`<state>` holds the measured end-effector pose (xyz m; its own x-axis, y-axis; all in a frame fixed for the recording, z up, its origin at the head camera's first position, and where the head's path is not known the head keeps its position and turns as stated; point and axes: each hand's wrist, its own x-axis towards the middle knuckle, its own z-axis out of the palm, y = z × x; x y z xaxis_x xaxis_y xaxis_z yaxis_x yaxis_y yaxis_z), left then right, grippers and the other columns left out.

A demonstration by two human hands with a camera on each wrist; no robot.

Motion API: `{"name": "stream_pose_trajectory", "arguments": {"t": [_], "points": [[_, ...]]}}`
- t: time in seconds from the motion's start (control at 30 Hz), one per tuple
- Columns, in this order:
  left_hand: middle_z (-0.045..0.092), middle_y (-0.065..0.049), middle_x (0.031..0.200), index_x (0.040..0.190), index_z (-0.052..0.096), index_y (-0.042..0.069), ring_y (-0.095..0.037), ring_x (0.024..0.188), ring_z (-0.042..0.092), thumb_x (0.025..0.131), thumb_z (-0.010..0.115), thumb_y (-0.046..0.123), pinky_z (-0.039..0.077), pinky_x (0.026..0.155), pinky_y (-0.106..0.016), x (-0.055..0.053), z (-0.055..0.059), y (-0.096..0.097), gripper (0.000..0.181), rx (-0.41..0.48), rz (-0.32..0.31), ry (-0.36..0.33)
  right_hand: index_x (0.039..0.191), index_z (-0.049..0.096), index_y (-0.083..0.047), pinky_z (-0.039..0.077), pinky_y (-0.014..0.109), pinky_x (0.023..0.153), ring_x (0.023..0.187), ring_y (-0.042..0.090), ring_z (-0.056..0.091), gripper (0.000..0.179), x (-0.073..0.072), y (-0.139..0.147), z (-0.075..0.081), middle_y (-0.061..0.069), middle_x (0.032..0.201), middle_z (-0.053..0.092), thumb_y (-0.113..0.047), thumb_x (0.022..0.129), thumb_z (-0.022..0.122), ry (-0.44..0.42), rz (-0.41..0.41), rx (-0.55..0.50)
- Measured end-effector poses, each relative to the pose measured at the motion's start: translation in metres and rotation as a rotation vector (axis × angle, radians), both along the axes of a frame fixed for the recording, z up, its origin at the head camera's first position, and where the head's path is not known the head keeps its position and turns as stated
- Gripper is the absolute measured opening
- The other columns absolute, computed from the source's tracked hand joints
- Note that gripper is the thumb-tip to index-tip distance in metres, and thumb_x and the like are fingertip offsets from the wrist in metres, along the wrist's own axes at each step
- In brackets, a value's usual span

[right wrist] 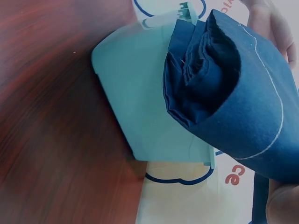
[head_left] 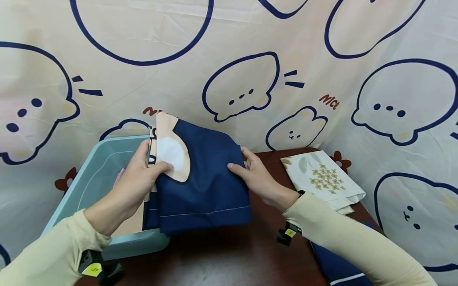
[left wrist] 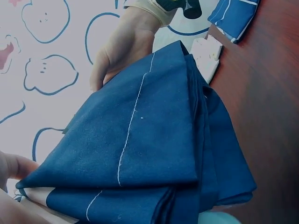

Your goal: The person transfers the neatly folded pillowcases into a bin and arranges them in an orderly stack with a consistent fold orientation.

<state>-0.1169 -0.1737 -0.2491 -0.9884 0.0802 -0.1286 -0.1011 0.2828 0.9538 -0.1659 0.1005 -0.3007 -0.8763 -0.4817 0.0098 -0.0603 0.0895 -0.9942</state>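
Note:
Both hands hold up a folded navy cloth (head_left: 211,178) with white stitching along its lower edge and a peach-and-white cartoon print at its left side. My left hand (head_left: 134,186) grips the printed side, thumb laid over the white patch. At the opposite edge my right hand (head_left: 259,178) pinches the fabric, thumb in front and fingers behind. Several folded layers of the navy cloth (right wrist: 201,74) show end-on in the right wrist view. Its left part overlaps a teal plastic bin (head_left: 134,246) in the head view.
Inside the bin lie something pink (head_left: 119,176) and something beige (head_left: 129,222), partly hidden by the left arm. A folded white floral cloth (head_left: 322,178) lies on the dark wooden table (head_left: 222,258) at right. Nearer, another navy cloth (head_left: 340,262) sits under the right forearm. A cartoon-printed curtain (head_left: 243,31) hangs behind.

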Motion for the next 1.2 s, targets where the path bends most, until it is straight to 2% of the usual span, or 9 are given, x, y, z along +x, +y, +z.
{"name": "stream_pose_trajectory", "arguments": {"t": [0.27,0.37,0.5,0.6,0.73,0.97,1.1,1.2], "points": [[0.029,-0.017,0.159,0.161,0.000,0.018,-0.030,0.138,0.040,0.102,0.051,0.015,0.039,0.113,-0.051,-0.002,0.002,-0.014,0.078,-0.018,-0.020,0.005,0.152,0.033,-0.011,0.058,0.037,0.092,0.105,0.019,0.071,0.050,-0.001,-0.013,0.004,0.021,0.138,0.060,-0.016,0.106,0.051,0.001,-0.006,-0.010],[0.029,-0.017,0.159,0.161,-0.002,0.019,-0.029,0.138,0.041,0.103,0.051,0.017,0.043,0.111,-0.046,-0.003,0.002,-0.021,0.079,-0.034,-0.030,0.007,0.153,0.032,-0.012,0.058,0.037,0.094,0.107,0.020,0.070,0.051,-0.002,-0.017,0.006,0.020,0.139,0.060,-0.016,0.106,0.051,0.004,0.000,-0.016],[0.029,-0.017,0.160,0.161,-0.005,0.020,-0.029,0.138,0.043,0.104,0.051,0.020,0.051,0.100,-0.026,-0.003,0.002,-0.031,0.080,-0.059,-0.036,0.002,0.154,0.031,-0.011,0.056,0.039,0.098,0.113,0.023,0.068,0.051,-0.002,-0.024,0.008,0.017,0.143,0.055,-0.017,0.106,0.050,0.016,0.009,-0.009],[0.028,-0.016,0.161,0.161,-0.005,0.020,-0.029,0.138,0.044,0.105,0.050,0.022,0.051,0.089,-0.015,-0.003,0.003,-0.037,0.079,-0.071,-0.037,-0.003,0.155,0.030,-0.011,0.056,0.041,0.099,0.115,0.024,0.067,0.053,-0.003,-0.029,0.009,0.016,0.143,0.053,-0.017,0.106,0.050,0.017,0.015,-0.005],[0.027,-0.017,0.161,0.161,-0.007,0.020,-0.027,0.135,0.044,0.105,0.050,0.025,0.050,0.090,-0.017,-0.005,0.002,-0.046,0.080,-0.088,-0.031,-0.010,0.155,0.028,-0.011,0.057,0.041,0.097,0.111,0.025,0.069,0.053,-0.003,-0.035,0.009,0.018,0.141,0.054,-0.016,0.106,0.050,0.011,0.021,-0.020],[0.027,-0.016,0.159,0.161,-0.008,0.019,-0.019,0.126,0.048,0.106,0.050,0.028,0.051,0.084,-0.012,-0.008,0.002,-0.060,0.080,-0.097,-0.031,-0.031,0.154,0.028,-0.012,0.057,0.042,0.097,0.110,0.026,0.070,0.052,-0.004,-0.045,0.011,0.020,0.139,0.059,-0.016,0.107,0.049,-0.004,0.035,-0.048],[0.035,-0.004,0.149,0.159,-0.007,0.024,-0.004,0.114,0.056,0.106,0.052,0.029,0.053,0.085,-0.015,-0.011,0.004,-0.070,0.080,-0.066,-0.042,-0.064,0.153,0.028,-0.011,0.057,0.042,0.096,0.111,0.027,0.070,0.050,-0.004,-0.051,0.014,0.021,0.139,0.059,-0.016,0.107,0.049,0.000,0.036,-0.066],[0.040,0.005,0.137,0.155,-0.001,0.028,0.003,0.106,0.060,0.106,0.053,0.028,0.054,0.085,-0.016,-0.014,0.006,-0.079,0.073,-0.040,-0.051,-0.089,0.152,0.028,-0.011,0.056,0.042,0.098,0.116,0.029,0.067,0.050,-0.004,-0.057,0.016,0.018,0.144,0.055,-0.015,0.107,0.049,-0.002,0.037,-0.085]]}}
